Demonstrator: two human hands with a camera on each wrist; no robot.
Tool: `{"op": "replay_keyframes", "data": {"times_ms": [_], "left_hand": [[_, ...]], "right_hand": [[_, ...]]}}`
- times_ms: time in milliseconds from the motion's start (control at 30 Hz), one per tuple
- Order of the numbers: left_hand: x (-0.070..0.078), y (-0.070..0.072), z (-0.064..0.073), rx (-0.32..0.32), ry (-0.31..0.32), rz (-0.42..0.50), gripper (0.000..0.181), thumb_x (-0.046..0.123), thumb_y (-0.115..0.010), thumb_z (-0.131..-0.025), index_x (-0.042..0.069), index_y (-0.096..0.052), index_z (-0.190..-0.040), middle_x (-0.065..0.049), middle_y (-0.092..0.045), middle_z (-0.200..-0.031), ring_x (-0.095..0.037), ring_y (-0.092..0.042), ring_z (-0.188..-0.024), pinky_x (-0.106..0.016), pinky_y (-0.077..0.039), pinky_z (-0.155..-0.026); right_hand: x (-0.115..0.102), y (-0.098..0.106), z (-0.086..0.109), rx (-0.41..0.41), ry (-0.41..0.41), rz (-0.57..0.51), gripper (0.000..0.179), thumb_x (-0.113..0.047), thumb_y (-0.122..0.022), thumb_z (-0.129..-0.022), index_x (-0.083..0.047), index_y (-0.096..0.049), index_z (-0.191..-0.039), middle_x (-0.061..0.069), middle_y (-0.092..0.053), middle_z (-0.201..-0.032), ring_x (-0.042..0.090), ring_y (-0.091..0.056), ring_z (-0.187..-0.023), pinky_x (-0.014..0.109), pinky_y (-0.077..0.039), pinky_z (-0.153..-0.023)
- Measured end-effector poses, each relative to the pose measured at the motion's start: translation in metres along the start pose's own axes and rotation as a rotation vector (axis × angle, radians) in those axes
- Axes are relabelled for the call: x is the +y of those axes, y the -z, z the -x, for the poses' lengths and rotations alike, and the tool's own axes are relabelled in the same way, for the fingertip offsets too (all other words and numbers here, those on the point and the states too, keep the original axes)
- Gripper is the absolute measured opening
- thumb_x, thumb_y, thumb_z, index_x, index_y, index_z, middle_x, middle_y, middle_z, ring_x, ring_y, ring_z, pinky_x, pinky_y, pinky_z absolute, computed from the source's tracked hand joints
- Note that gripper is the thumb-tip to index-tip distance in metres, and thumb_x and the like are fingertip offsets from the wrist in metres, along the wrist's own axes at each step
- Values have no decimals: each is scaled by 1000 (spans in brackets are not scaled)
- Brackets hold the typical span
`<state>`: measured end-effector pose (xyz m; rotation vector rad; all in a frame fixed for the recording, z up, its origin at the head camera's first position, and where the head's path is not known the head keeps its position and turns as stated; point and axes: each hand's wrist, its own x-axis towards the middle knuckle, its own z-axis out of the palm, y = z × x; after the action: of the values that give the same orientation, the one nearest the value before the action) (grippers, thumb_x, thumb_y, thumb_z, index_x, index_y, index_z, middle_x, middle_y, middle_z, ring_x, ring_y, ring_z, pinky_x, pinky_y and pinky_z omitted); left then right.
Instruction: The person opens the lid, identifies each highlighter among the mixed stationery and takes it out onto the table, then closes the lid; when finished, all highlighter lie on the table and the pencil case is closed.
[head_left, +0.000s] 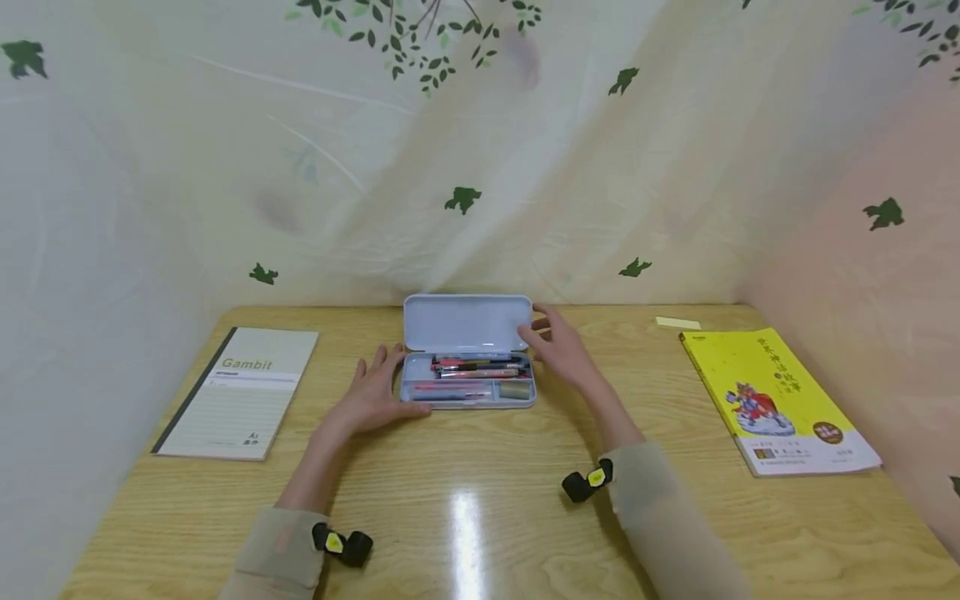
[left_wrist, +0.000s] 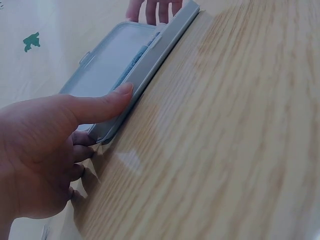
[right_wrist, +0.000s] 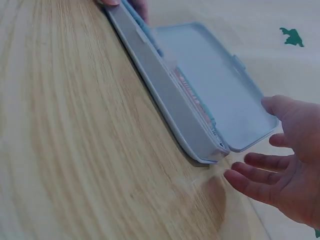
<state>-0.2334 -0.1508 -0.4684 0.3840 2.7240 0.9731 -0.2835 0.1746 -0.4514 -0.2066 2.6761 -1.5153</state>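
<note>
A light blue pencil case lies open on the table, its lid raised at the back. Several pens fill its compartments, and a brownish-grey block sits at the front right. My left hand grips the left end; in the left wrist view the thumb presses the front wall while the fingers reach round the end. With my right hand I pinch the lid's right edge; the right wrist view has the thumb on its inner side and the other fingers spread below.
On the left lies a white notebook with a dark spine. A yellow book lies on the right, with a pale yellow strip behind it. Right behind the table hangs a patterned cloth.
</note>
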Motion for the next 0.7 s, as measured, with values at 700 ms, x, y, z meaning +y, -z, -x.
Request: {"op": "replay_keyframes", "data": {"times_ms": [700], "left_hand": [[0, -1, 0, -9, 4, -2, 104, 47, -83, -83, 5, -27, -159, -27, -16, -170, -48, -1, -160, -66, 6, -129]], "right_hand": [[-17, -5, 14, 43, 340, 195, 43, -14, -72, -96, -3, -61, -136, 17, -69, -120, 31, -67, -106, 46, -61, -91]]}}
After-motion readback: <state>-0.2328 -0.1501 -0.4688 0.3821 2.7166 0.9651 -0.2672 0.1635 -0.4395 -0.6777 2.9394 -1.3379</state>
